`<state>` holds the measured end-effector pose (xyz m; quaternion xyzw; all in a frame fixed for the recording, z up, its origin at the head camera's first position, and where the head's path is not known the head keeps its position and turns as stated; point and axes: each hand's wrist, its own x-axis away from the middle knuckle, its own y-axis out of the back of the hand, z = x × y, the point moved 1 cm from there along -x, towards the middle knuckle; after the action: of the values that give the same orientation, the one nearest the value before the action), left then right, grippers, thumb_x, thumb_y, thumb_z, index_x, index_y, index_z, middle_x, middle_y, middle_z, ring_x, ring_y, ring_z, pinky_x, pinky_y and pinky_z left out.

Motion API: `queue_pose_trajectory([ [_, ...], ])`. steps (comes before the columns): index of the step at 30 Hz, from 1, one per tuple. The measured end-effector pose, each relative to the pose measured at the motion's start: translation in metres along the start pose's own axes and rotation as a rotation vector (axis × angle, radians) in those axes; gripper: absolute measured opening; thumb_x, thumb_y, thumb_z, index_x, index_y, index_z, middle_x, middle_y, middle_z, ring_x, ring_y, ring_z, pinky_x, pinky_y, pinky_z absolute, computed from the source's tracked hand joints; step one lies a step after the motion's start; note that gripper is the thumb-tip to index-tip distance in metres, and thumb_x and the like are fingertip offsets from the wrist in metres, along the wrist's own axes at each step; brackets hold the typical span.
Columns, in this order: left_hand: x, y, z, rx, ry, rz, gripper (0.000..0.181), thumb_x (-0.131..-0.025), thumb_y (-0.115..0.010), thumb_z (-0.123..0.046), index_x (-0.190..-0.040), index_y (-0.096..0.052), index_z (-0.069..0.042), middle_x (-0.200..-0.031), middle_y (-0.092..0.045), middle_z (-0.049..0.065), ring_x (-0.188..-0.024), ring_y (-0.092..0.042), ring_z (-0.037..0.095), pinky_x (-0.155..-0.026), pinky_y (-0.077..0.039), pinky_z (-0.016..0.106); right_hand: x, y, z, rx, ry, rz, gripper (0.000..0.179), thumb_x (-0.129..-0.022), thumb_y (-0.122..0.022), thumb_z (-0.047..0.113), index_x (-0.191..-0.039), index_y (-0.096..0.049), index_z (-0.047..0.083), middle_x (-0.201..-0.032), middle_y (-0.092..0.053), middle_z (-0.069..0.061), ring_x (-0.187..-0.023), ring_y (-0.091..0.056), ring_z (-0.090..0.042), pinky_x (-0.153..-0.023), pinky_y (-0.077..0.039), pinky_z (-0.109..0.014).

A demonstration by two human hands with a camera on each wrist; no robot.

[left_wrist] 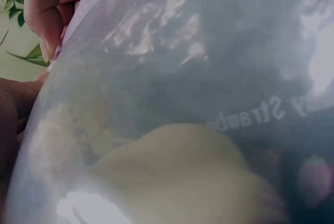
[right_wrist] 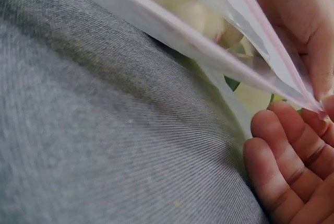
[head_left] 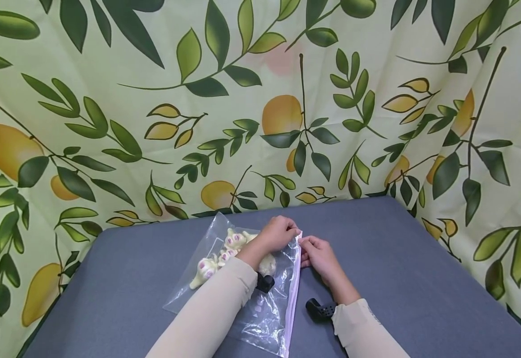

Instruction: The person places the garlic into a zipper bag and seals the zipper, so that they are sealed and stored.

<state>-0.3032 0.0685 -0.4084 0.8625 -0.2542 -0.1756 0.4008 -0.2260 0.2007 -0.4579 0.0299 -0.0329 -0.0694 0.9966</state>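
Note:
A clear zip bag (head_left: 260, 318) with a pink zip edge lies on the table, holding several cream, garlic-like bulbs (head_left: 207, 268) with purple marks. My left hand (head_left: 280, 232) reaches over the bag and pinches the far end of its zip edge. Just right of it, my right hand (head_left: 320, 256) pinches the same corner. In the right wrist view, the two pink strips (right_wrist: 245, 72) stand apart along the mouth and meet at my fingertips (right_wrist: 263, 125). The left wrist view looks through the plastic at a pale bulb (left_wrist: 177, 172); mirrored lettering shows there.
The grey table (head_left: 377, 278) extends on both sides of the bag. A cloth (head_left: 260, 109) printed with leaves and fruit hangs behind it and at the sides. Black wrist devices (head_left: 320, 311) sit on both wrists.

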Motion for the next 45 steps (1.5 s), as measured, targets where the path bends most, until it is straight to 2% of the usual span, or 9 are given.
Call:
queue_pose_trajectory([
  [4,-0.002,0.002,0.005,0.001,0.0,-0.044,0.017,-0.095,-0.063,-0.021,-0.09,-0.075,-0.011,-0.087,-0.072,-0.001,-0.071,-0.055,0.008,-0.064,-0.043,0.021,0.0,-0.001,0.001,0.013,-0.011,0.058,0.023,-0.096,-0.05,0.009,-0.103,-0.061,-0.01,-0.07,-0.06,-0.005,-0.056,-0.059,-0.012,-0.053,-0.054,-0.026],
  [8,-0.002,0.004,0.006,-0.006,0.039,-0.066,0.016,-0.096,-0.062,-0.021,-0.092,-0.074,-0.011,-0.088,-0.071,0.0,-0.07,-0.056,0.009,-0.063,-0.045,0.022,0.001,-0.003,0.002,0.043,-0.021,0.094,0.023,-0.096,-0.048,0.009,-0.1,-0.062,-0.008,-0.067,-0.058,-0.004,-0.054,-0.058,-0.012,-0.052,-0.053,-0.026],
  [16,0.0,0.009,-0.001,-0.003,0.099,-0.051,0.018,-0.098,-0.058,-0.024,-0.098,-0.07,-0.011,-0.091,-0.069,0.0,-0.074,-0.058,0.013,-0.067,-0.047,0.026,0.002,-0.008,0.003,0.095,0.01,0.059,0.027,-0.1,-0.052,0.02,-0.095,-0.061,-0.005,-0.061,-0.058,-0.002,-0.051,-0.055,-0.011,-0.048,-0.05,-0.025],
  [21,0.0,0.009,-0.001,0.003,0.089,-0.036,0.02,-0.092,-0.066,-0.032,-0.088,-0.072,-0.013,-0.083,-0.067,-0.002,-0.073,-0.057,0.012,-0.065,-0.046,0.025,0.002,-0.009,0.001,0.137,0.052,0.029,0.028,-0.1,-0.056,0.022,-0.094,-0.062,-0.005,-0.061,-0.056,-0.002,-0.053,-0.052,-0.012,-0.048,-0.049,-0.025],
  [27,0.0,0.008,0.002,0.014,0.062,-0.018,0.027,-0.091,-0.07,-0.03,-0.069,-0.068,-0.013,-0.066,-0.06,-0.007,-0.061,-0.05,0.009,-0.057,-0.041,0.023,0.004,-0.01,-0.001,0.11,0.033,0.017,0.03,-0.101,-0.054,0.023,-0.094,-0.064,-0.005,-0.062,-0.058,-0.001,-0.053,-0.054,-0.012,-0.048,-0.049,-0.025],
  [31,-0.001,0.007,0.004,0.017,0.056,-0.05,0.032,-0.092,-0.069,-0.027,-0.064,-0.065,-0.013,-0.059,-0.054,-0.009,-0.056,-0.046,0.008,-0.054,-0.038,0.022,0.004,-0.009,-0.001,0.103,0.024,0.01,0.03,-0.1,-0.055,0.021,-0.093,-0.065,-0.006,-0.061,-0.055,0.0,-0.052,-0.052,-0.011,-0.047,-0.049,-0.024],
  [35,-0.003,0.008,0.007,0.021,0.09,-0.104,0.033,-0.092,-0.069,-0.027,-0.063,-0.063,-0.013,-0.058,-0.052,-0.007,-0.056,-0.045,0.009,-0.054,-0.038,0.023,0.003,-0.01,-0.001,0.114,0.01,0.006,0.029,-0.098,-0.056,0.02,-0.092,-0.066,-0.006,-0.058,-0.052,0.001,-0.051,-0.051,-0.01,-0.046,-0.047,-0.023],
  [40,-0.002,0.01,0.013,0.003,0.161,-0.168,0.026,-0.092,-0.068,-0.03,-0.07,-0.068,-0.016,-0.067,-0.06,-0.005,-0.06,-0.05,0.011,-0.058,-0.042,0.025,0.005,-0.011,-0.001,0.138,-0.001,0.044,0.029,-0.097,-0.057,0.019,-0.087,-0.067,-0.006,-0.055,-0.051,0.001,-0.047,-0.05,-0.009,-0.045,-0.048,-0.023],
  [45,-0.002,0.009,0.017,0.006,0.195,-0.203,0.023,-0.093,-0.066,-0.03,-0.075,-0.072,-0.017,-0.079,-0.068,-0.004,-0.067,-0.056,0.013,-0.063,-0.045,0.028,0.007,-0.011,-0.002,0.149,-0.035,0.09,0.028,-0.096,-0.056,0.018,-0.081,-0.065,-0.004,-0.052,-0.052,0.0,-0.043,-0.05,-0.01,-0.042,-0.048,-0.026],
])
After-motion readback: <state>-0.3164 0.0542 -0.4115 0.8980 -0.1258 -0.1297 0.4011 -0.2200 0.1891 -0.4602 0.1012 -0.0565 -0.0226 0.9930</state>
